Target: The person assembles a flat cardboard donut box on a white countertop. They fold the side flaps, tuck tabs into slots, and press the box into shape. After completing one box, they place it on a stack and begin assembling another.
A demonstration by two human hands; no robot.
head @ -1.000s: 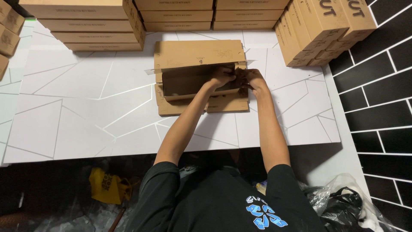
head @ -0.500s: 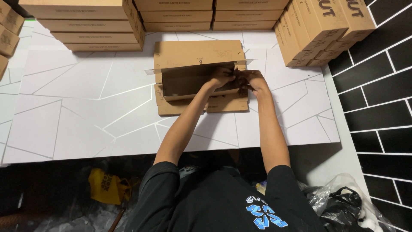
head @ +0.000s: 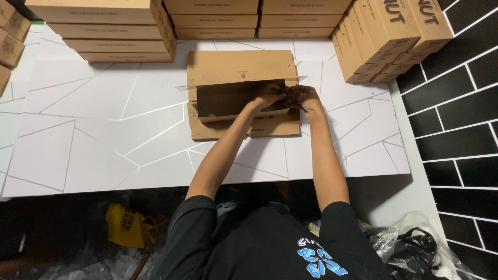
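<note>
An open brown cardboard box lies on the white table, its lid flap folded back toward the far side. Both of my hands are at the box's right end. My left hand reaches into the box and pinches the right side flap. My right hand grips the same end from outside, fingers curled on the cardboard. The two hands almost touch. The inside of the box looks dark and I cannot tell what it holds.
Stacks of closed brown boxes line the far edge, the middle back and the right back corner. A black tiled wall borders the right. A yellow bag and a clear plastic bag lie on the floor.
My hands stay at the box's right end with only small finger shifts. The box has not moved.
</note>
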